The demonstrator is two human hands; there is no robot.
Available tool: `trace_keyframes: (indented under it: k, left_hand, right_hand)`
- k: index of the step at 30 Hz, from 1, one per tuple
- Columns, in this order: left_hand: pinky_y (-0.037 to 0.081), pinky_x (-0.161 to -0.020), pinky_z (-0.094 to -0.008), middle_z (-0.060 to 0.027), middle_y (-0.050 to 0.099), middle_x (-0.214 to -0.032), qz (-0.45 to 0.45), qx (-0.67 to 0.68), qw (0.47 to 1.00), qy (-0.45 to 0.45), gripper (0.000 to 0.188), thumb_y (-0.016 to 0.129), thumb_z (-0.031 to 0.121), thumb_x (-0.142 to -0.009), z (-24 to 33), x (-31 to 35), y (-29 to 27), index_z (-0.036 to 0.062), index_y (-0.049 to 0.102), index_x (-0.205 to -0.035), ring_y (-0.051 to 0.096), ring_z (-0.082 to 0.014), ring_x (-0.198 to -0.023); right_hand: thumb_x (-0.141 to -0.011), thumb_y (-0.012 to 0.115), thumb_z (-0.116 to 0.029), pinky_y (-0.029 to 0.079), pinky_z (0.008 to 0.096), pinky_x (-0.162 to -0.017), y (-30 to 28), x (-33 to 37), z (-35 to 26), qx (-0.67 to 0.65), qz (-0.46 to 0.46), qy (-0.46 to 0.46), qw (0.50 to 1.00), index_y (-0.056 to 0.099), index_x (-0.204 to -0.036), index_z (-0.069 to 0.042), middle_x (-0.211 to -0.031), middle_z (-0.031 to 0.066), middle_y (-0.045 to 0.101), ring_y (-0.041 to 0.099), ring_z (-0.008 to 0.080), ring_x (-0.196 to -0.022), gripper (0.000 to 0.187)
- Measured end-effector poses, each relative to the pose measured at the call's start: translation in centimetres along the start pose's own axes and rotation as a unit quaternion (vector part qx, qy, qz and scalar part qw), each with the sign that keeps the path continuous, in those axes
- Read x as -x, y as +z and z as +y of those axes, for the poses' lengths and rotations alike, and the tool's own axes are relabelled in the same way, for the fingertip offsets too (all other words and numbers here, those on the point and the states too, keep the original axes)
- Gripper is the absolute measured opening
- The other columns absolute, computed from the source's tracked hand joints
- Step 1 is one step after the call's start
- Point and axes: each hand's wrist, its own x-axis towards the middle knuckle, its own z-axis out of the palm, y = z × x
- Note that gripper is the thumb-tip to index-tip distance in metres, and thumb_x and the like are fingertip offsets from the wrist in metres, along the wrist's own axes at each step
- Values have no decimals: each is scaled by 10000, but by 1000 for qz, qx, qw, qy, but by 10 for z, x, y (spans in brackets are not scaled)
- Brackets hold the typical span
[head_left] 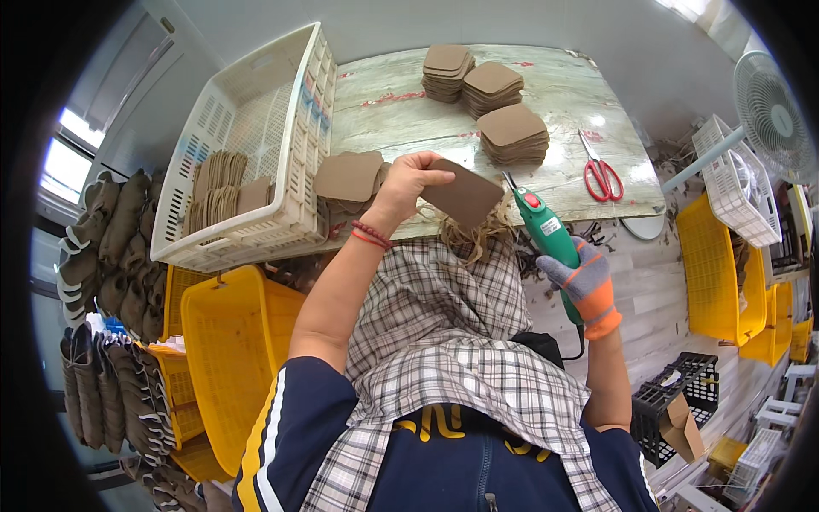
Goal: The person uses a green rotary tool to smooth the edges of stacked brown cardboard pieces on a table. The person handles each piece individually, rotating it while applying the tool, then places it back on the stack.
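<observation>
My bare left hand (404, 185) pinches a flat brown piece with rounded corners (463, 194) by its edge, tilted over the table's near edge. In a grey and orange glove, my right hand (587, 288) grips a green corded power tool (546, 225) with a red switch. The tool's narrow metal tip points up and left, just beside the brown piece; whether they touch I cannot tell. Thin tan trimmings (469, 237) hang below the piece, over my checked apron (444, 299). A loose pile of similar pieces (348, 177) lies left of my left hand.
Several neat stacks of brown pieces (514, 128) and red-handled scissors (603, 179) occupy the table (384, 111). A white crate (299, 175) holding more pieces stands at left. Yellow crates (230, 341) flank me; a fan (772, 111) stands right. Scraps litter the floor (636, 299).
</observation>
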Motion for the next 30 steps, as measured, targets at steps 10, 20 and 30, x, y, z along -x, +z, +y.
trace_keyframes:
  k: [10,20,30]
  left_hand:
    - [542,-861,-359,-92,629,-1045,79,372,917,118,152,557,3,-889,-27,11,1,53,516,-1027,617,-206,-982]
    - [535,-879,-350,-88,626,-1091,1,357,923,143,156,542,12,-899,-35,9,6,54,523,-1048,613,-201,-1010]
    - [557,-795,-332,-85,632,-1008,65,290,944,145,202,579,-3,-876,-33,11,20,66,490,-1044,632,-186,-906]
  right_hand:
    - [-727,802,-249,420,212,-488,14,5,9,-46,14,11,999,596,-1001,13,-683,14,596,510,51,-539,431]
    - [-720,811,-221,426,208,-519,12,4,-10,-69,-21,11,997,591,-1039,30,-717,16,604,510,48,-579,462]
    - [-717,811,-241,461,221,-546,12,5,-12,-20,-3,-4,1000,585,-1044,40,-745,38,632,550,56,-612,487]
